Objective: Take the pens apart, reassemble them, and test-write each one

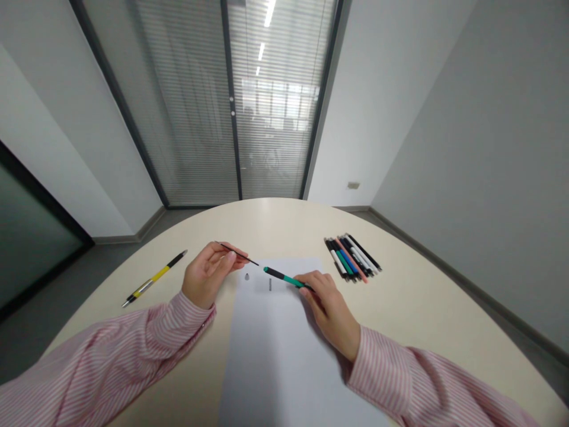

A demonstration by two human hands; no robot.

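My left hand [211, 270] pinches a thin dark pen refill [242, 256], whose tip points toward the green pen. In my right hand [329, 305] is a green pen barrel [288, 279] with a black grip, its green end facing the refill across a small gap. Both are held above the white paper [267, 344]. On the paper's upper part lie a small dark cone-shaped piece [247, 276] and a small spring-like piece [270, 284].
A yellow and black pen [155, 277] lies on the round cream table [275, 222] at the left. Several pens [351, 258] in black, white, blue, green and pink lie side by side at the right. Beyond the table stand glass panels with blinds.
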